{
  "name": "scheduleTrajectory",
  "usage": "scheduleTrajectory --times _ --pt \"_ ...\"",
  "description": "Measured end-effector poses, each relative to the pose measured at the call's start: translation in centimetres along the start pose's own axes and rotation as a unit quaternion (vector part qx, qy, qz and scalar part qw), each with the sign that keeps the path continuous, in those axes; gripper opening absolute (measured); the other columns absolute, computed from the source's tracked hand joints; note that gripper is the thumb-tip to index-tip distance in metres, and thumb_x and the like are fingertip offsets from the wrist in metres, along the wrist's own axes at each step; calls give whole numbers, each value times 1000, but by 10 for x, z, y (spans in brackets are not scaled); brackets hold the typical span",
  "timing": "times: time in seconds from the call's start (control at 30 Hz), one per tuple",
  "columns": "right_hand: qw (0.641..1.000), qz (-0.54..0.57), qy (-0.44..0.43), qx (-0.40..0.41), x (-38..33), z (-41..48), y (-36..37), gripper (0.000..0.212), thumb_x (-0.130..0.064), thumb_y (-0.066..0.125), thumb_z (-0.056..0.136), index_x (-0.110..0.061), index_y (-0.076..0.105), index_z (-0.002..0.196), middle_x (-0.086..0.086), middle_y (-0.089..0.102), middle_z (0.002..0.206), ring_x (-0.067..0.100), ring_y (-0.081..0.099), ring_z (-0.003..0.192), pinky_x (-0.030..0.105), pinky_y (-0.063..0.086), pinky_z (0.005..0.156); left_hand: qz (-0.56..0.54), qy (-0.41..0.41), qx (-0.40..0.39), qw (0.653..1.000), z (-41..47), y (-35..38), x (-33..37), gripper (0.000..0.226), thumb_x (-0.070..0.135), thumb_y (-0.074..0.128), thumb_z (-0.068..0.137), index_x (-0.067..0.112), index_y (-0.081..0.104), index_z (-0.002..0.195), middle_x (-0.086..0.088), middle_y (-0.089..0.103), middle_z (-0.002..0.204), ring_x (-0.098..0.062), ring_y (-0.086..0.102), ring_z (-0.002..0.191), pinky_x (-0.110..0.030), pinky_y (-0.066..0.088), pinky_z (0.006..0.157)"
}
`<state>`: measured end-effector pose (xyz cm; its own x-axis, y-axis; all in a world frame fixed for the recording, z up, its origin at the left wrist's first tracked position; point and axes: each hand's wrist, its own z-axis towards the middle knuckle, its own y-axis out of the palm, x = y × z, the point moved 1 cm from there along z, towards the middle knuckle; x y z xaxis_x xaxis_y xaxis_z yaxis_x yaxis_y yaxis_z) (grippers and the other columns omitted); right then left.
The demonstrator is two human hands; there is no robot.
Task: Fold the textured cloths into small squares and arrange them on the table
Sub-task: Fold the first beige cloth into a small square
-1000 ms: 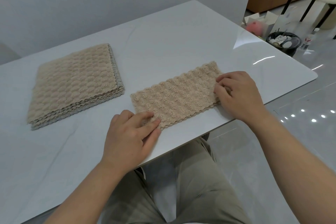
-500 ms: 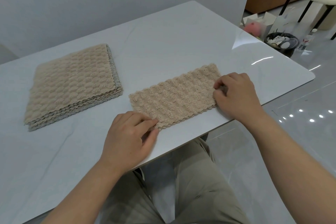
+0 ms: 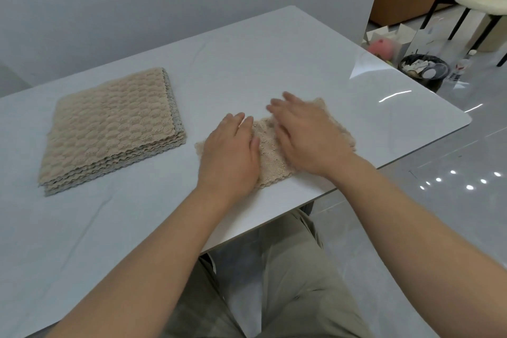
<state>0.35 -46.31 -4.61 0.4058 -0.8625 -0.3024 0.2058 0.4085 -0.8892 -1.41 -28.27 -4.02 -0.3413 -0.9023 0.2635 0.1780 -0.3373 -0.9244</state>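
1. The beige textured cloth (image 3: pixel 274 170) lies near the front edge of the counter (image 3: pixel 274 63), mostly covered by both hands.
2. The left hand (image 3: pixel 233 151) rests flat on its left part, fingers straight.
3. The right hand (image 3: pixel 307 137), blurred, lies flat on its right part, fingers extended.
4. A stack of cloths (image 3: pixel 109 129) sits apart, to the left.

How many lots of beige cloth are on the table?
2. A stack of cloths lies at the left of the table; a single cloth lies near the front edge under the left hand and right hand. The stack's layers cannot be counted.
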Motion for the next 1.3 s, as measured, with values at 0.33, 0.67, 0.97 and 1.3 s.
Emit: scheduleTrajectory --times 0.33,0.67,0.97,1.3 --pt "990 -40 9 -134 -4 -3 32 54 -38 20 110 -21 25 161 -2 23 168 16 14 156 37 9 127 50 -35 -125 990 2 33 -6 59 41 10 108 19 13 163 1 12 170 -19 6 157 -39 4 128" --pt "978 -54 94 -176 26 4 19 64 -51 10 108 -20 9 163 -1 6 171 14 0 157 34 0 126 62 -42 -158 985 -13 23 -32 69 58 7 104 24 1 163 4 -1 171 -20 -7 157 -43 -1 128" --pt "971 -61 154 -172 46 9 10 64 -46 14 109 -11 15 162 7 11 170 20 5 157 36 4 127 69 -72 -176 979 -28 14 -49 79 66 5 100 19 -6 162 -1 -11 170 -20 -14 156 -39 -5 127" --pt "977 -91 136 -135 38 12 3 64 -42 15 109 -7 13 162 9 9 170 24 4 157 44 3 127 88 -114 -186 972 -23 -5 -35 77 58 9 104 8 -5 162 -14 -9 169 -29 -10 157 -45 -6 127"
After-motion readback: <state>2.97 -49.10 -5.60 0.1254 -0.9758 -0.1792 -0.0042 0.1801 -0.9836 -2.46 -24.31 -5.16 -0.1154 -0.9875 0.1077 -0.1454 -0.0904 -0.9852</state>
